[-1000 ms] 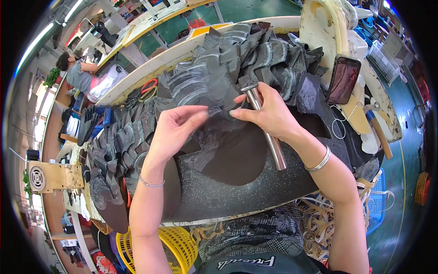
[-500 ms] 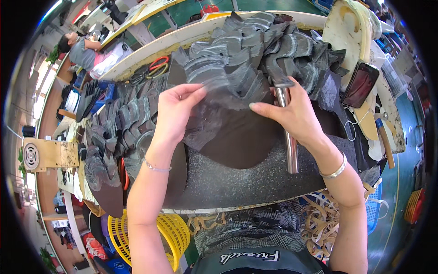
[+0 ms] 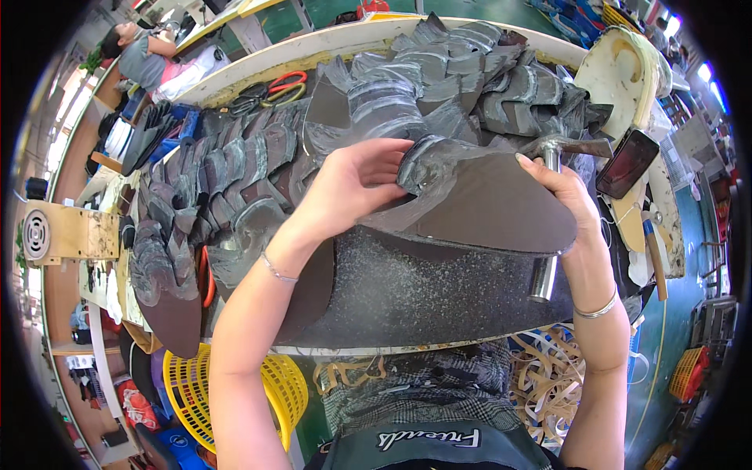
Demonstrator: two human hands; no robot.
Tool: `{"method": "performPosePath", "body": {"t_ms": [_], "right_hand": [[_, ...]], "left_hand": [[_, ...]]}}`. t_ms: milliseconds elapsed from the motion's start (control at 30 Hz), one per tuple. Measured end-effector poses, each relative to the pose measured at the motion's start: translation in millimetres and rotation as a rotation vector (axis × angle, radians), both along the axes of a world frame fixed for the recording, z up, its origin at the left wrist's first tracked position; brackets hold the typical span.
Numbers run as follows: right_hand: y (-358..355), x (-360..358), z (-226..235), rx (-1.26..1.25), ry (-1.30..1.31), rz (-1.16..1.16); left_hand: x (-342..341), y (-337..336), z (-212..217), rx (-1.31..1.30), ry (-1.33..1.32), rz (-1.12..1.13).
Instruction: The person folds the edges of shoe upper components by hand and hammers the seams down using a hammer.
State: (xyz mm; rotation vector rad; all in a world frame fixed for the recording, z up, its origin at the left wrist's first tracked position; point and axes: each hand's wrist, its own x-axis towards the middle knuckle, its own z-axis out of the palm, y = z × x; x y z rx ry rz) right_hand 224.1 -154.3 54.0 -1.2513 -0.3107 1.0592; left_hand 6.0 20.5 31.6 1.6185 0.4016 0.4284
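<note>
In front of me a dark brown leather shoe upper piece is held up between my hands, its left edge curled and smeared greyish white. My left hand has its fingers closed on that curled edge. A metal hammer is gripped in my right hand, its handle pointing down towards me and its head above the hand. The thumb of this hand also rests at the right end of the leather piece. Beyond my hands lies a pile of similar leather pieces, overlapping one another.
A speckled dark work surface lies below my hands. More leather pieces fill the left side, with red-handled scissors behind. A phone and a wooden-handled tool are at the right. A yellow basket stands below the table's edge.
The leather piece has been raised off the surface and turned, its wide end swinging right. My left hand has moved right with it; my right hand, still holding the hammer, has moved right.
</note>
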Motion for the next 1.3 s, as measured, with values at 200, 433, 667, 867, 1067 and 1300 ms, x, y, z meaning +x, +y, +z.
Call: {"method": "performPosePath", "body": {"t_ms": [200,433,667,867,1067,1300], "right_hand": [[-5.7,14.0,-7.6,-0.017,0.018,0.025],[-16.2,15.1,-7.3,-0.078,-0.155,0.108],[-17.6,3.7,-13.5,-0.024,-0.247,0.084],[-13.0,0.9,-21.5,-0.006,-0.432,0.084],[-19.4,3.8,-30.6,0.05,-0.487,0.077],[-28.1,10.8,-29.8,0.01,-0.543,0.155]], "left_hand": [[-6.4,7.7,-6.2,0.182,0.096,0.104],[-5.0,2.8,5.3,0.044,0.149,0.007],[5.7,-11.1,8.3,0.049,0.144,0.305],[0.9,2.6,2.1,-0.109,0.146,0.308],[10.2,9.3,14.8,-0.302,0.153,0.258],[14.4,18.8,10.7,-0.358,0.212,0.235]]}}
